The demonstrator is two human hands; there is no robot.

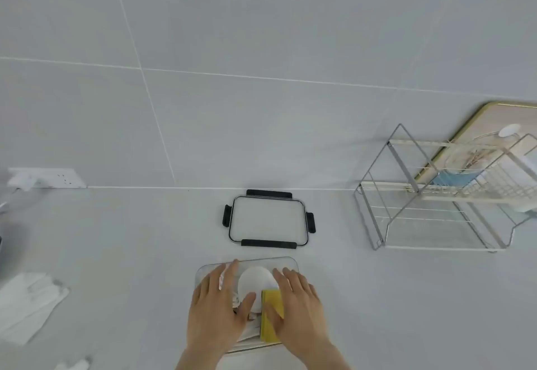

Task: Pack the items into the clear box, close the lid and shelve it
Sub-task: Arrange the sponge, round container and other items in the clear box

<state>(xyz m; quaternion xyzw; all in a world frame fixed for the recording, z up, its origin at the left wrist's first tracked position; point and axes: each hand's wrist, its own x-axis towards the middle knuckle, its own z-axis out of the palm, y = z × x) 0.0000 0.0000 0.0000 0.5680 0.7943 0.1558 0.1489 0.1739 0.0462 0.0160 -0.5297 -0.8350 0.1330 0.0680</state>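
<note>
Evidently the packing is well along but nothing past it is done. The clear box (290,262) sits on the counter (406,297) right in front of the person, and both hands lie over its open top. The left hand (216,308) rests flat, fingers spread, on the white contents at the left of the box, its thumb against a round white item (257,279); it presses rather than grasps anything. The right hand (299,308) lies likewise flat and unclenched, its thumb across a yellow sponge (271,300) that stands on edge inside the box beside the round item. What the other white things under the left hand are cannot be told. The lid (267,220), clear with black clips, lies flat on the counter just beyond the box, apart from it and untouched. The wire rack (430,218) stands well off to the right, its lower tier seemingly free. White cloth (32,303) lies at the far left; whether it belongs in the box is unclear. By my reading, the items are being pressed down to fit. Left to do: fetching the lid, snapping its clips shut, and carrying the box to the rack.
</note>
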